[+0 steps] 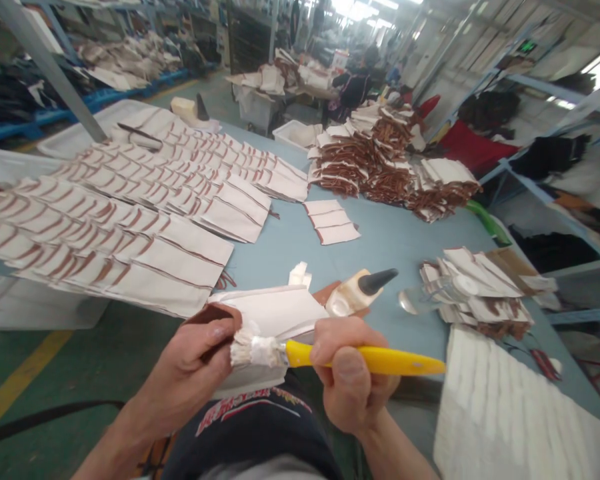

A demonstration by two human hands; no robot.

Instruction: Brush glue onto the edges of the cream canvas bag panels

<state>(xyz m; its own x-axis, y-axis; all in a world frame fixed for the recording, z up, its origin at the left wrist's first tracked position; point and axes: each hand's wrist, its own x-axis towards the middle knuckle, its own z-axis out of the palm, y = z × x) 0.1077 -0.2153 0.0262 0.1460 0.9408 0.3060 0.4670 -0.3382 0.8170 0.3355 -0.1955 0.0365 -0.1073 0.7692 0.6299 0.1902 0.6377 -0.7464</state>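
Observation:
My right hand [353,373] is closed round the yellow handle of a brush [380,360] with a pale, bushy head. The bristles press against a white fabric piece with a brown edge [275,307] at the table's front edge. Pinched in my left hand [195,360] is the folded-up brown edge of this piece, right beside the bristles. Just beyond my right hand, a cream-coloured container with a black conical tip [350,293] lies on a brown piece. A small white scrap [300,275] is behind the fabric.
Overlapping rows of white panels with brown edges [105,227] cover the table's left. Tall stacks of brown-and-white pieces [360,153] stand at the back. On the right are a clear glass bottle [430,293], a smaller stack [485,287] and white padding [500,407].

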